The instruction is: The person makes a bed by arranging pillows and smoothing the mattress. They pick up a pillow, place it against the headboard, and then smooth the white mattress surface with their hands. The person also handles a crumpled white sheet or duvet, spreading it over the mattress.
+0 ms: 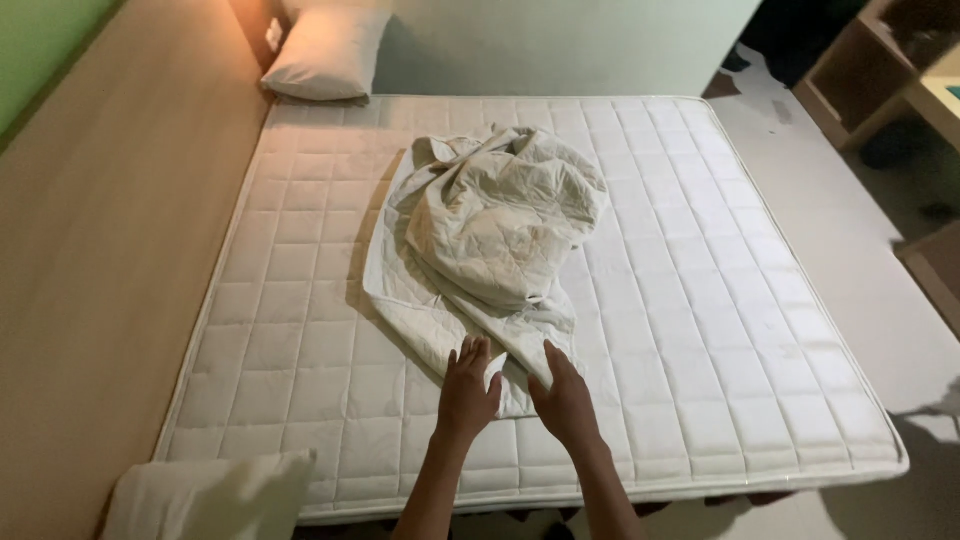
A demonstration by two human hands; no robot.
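White quilted cover (490, 240) lies bunched mid-mattress (700, 300); left hand (467, 393) and right hand (562, 395), fingers spread flat, press its 6 o'clock corner. Pulling unevenly could probably tangle it further.

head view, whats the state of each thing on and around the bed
mattress: bare, no sheet on it
quilted cover: crumpled in a heap mid-bed, near edge spread flat
left hand: open, flat on the cover's near edge
right hand: open, flat on the cover's near edge
far pillow: lying at the head of the bed
near pillow: at the bed's near corner, partly out of frame
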